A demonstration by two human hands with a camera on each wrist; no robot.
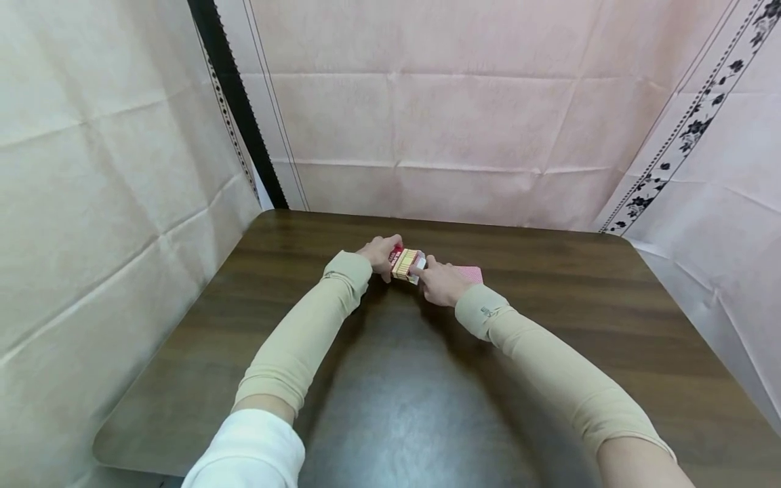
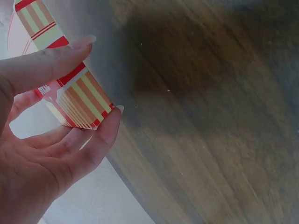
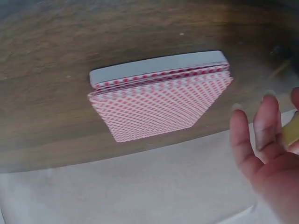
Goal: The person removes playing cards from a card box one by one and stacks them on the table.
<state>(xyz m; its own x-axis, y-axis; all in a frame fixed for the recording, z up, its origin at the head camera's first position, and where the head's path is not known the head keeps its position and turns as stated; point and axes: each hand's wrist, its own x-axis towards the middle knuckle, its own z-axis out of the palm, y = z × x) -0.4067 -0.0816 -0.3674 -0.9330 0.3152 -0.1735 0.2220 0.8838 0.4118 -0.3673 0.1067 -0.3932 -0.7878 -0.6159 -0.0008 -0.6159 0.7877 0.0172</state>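
My left hand (image 1: 379,256) holds a small card box (image 1: 405,263) with red, tan and cream stripes, thumb on one side and fingers on the other. In the left wrist view the striped side of the box (image 2: 84,91) shows between thumb and fingertips. My right hand (image 1: 444,281) is at the box's right end, by a white flap, and its fingers pinch the edge there. The right wrist view shows these fingers curled at a yellowish piece of the box (image 3: 291,130). Beside that hand a deck of playing cards (image 3: 161,105) with red-and-white checked backs lies on the table, slightly uneven in its stack.
The dark brown wooden table (image 1: 403,407) has rounded corners. Pale creased sheets (image 1: 427,122) hang behind and at both sides, with a floral border strip (image 1: 689,129) on the right and a black strip (image 1: 238,102) on the left.
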